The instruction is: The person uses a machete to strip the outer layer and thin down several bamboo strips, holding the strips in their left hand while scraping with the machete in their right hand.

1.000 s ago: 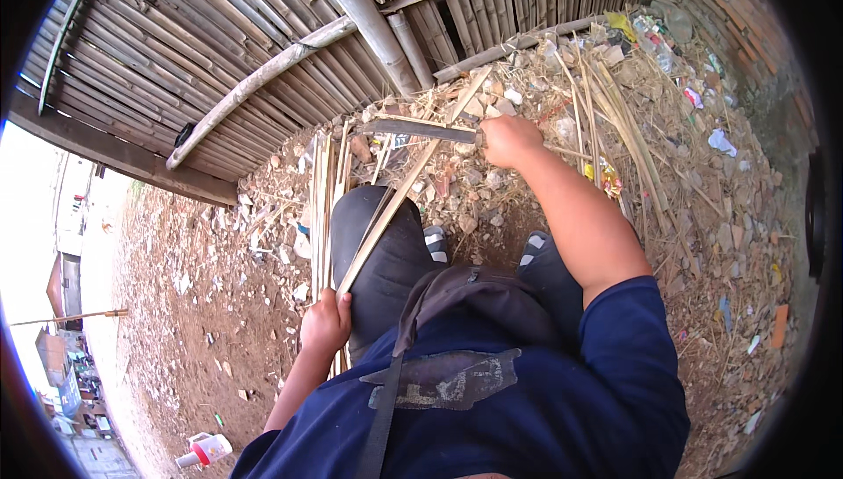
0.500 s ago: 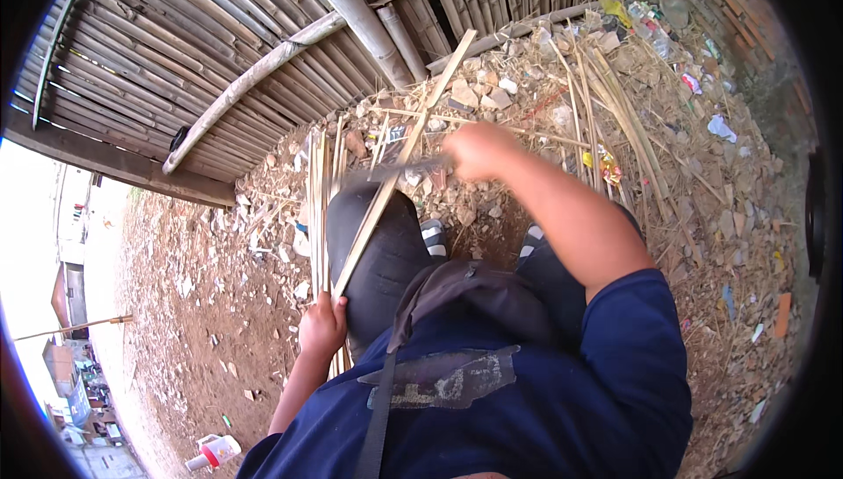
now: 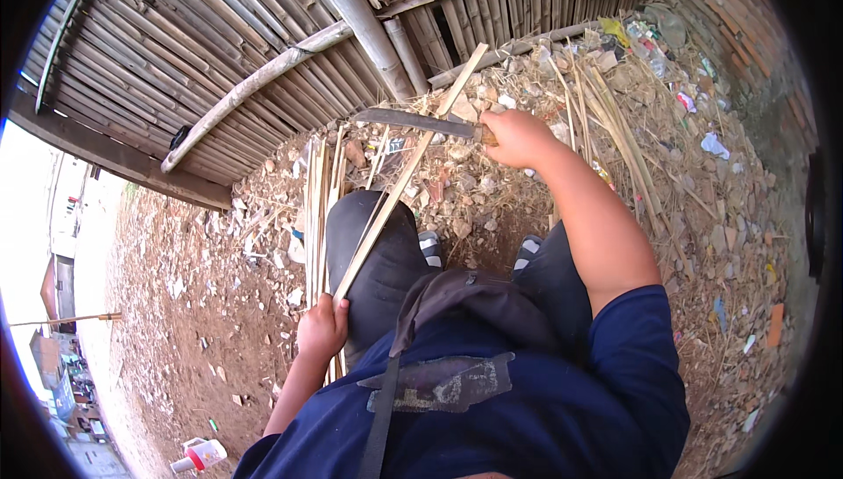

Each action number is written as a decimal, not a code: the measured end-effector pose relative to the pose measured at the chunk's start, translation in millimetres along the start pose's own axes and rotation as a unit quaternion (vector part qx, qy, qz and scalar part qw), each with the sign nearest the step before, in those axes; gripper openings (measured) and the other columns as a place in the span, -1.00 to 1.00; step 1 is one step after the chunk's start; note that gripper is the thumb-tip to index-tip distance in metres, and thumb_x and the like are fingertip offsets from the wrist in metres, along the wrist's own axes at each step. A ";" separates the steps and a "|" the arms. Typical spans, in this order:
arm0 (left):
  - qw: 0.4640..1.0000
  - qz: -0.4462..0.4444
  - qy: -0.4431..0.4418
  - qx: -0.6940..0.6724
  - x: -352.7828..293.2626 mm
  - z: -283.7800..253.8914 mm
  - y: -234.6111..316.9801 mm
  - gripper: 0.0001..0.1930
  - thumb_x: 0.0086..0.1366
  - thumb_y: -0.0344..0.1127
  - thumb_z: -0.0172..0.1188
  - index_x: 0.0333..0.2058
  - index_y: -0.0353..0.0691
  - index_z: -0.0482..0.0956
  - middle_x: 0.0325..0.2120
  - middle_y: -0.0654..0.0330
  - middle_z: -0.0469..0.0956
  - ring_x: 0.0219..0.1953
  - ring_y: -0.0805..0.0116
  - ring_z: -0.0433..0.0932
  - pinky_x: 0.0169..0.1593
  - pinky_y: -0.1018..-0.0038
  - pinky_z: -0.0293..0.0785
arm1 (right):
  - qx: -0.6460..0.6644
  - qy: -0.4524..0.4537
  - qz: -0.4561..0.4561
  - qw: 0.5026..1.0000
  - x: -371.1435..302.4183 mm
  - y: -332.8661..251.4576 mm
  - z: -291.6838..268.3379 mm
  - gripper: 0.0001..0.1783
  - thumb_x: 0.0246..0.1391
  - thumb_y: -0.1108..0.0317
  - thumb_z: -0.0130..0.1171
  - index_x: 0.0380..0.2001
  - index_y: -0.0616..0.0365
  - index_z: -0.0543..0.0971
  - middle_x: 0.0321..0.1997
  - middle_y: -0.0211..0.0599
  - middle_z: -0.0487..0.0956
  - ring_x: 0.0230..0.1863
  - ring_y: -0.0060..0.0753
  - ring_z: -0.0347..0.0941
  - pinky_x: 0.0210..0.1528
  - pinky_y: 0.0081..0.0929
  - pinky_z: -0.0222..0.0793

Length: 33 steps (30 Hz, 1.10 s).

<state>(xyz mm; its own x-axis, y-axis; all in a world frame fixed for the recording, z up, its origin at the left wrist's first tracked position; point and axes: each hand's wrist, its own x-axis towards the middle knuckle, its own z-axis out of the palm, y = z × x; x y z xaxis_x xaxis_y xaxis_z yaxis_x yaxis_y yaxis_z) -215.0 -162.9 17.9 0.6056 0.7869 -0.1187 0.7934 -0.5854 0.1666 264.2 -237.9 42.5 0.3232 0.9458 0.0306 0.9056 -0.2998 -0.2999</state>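
My left hand [image 3: 322, 330] is closed round the lower end of a long pale bamboo strip [image 3: 395, 194] beside my left thigh. The strip slants up and away across my left knee, its far end over the rubble. In my right hand [image 3: 520, 138] is the wooden handle of a knife with a long dark blade [image 3: 417, 121]. The blade points left and crosses the strip near its upper part; whether the two touch I cannot tell. A thin sliver lies along the strip over my knee. More bamboo strips [image 3: 315, 207] stand in a bunch left of that knee, running down behind my left hand.
Several bamboo strips [image 3: 622, 128] lie on the ground at the far right. A bamboo-slat wall [image 3: 237, 40] rises ahead, and a brick wall [image 3: 733, 14] at the right. Stones and litter cover the soil. A white and red plastic cup [image 3: 204, 454] lies at lower left.
The knife has moved up and away along the strip, with my right hand shifting right and forward. A thin strip seen lying crosswise beyond my right hand no longer shows. My left hand keeps its grip.
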 end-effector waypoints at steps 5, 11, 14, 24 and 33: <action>1.000 0.000 0.001 -0.006 1.0 1.1 -1.2 -0.57 0.49 0.02 -0.01 -0.37 -0.27 0.37 -0.61 -0.22 0.55 -0.49 -0.34 0.58 -0.41 -0.13 0.47 | 0.015 -0.077 -0.021 0.997 -1.4 -37.1 -8.6 -0.68 0.06 0.23 0.30 -0.13 0.11 0.57 -0.27 -0.09 0.67 -0.16 0.01 0.65 -0.08 -0.03 0.58; 1.000 0.004 0.010 -0.010 -0.6 8.5 -9.3 -0.58 0.49 0.02 -0.01 -0.37 -0.27 0.36 -0.61 -0.22 0.55 -0.50 -0.34 0.57 -0.43 -0.12 0.47 | -0.008 -0.127 -0.150 0.980 -7.8 -78.5 7.2 -0.72 0.10 0.19 0.30 -0.17 0.06 0.59 -0.29 -0.17 0.68 -0.22 -0.12 0.67 -0.14 -0.08 0.60; 1.000 0.004 0.021 -0.017 -2.2 16.7 -17.0 -0.59 0.49 0.02 0.00 -0.35 -0.26 0.36 -0.62 -0.20 0.55 -0.52 -0.33 0.57 -0.46 -0.11 0.46 | 0.008 -0.122 -0.065 0.990 11.9 -48.1 13.3 -0.73 0.13 0.19 0.28 -0.15 0.03 0.58 -0.25 -0.19 0.69 -0.24 -0.13 0.66 -0.12 -0.11 0.60; 1.000 -0.006 0.005 -0.011 4.0 19.2 -15.0 -0.59 0.49 0.04 -0.01 -0.32 -0.24 0.37 -0.58 -0.24 0.58 -0.48 -0.34 0.60 -0.41 -0.16 0.50 | 0.013 0.027 -0.001 1.000 4.8 -18.3 1.1 -0.61 0.00 0.27 0.33 -0.10 0.14 0.53 -0.24 -0.08 0.68 -0.17 0.05 0.65 -0.07 -0.03 0.56; 1.000 -0.020 -0.016 0.015 5.2 1.5 -2.6 -0.58 0.49 0.06 -0.03 -0.29 -0.24 0.38 -0.56 -0.25 0.58 -0.45 -0.35 0.60 -0.39 -0.15 0.51 | -0.152 -0.055 0.029 0.986 -6.0 -27.1 -37.1 -0.68 0.12 0.07 0.33 -0.20 0.06 0.65 -0.31 -0.26 0.71 -0.24 -0.23 0.68 -0.15 -0.17 0.60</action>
<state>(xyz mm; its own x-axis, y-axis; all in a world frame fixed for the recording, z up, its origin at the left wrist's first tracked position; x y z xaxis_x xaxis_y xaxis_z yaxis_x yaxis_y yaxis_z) -213.8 -157.6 15.3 0.5744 0.8034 -0.1569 0.8184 -0.5594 0.1314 247.9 -240.1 85.8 0.3611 0.9285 -0.0864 0.9321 -0.3623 0.0027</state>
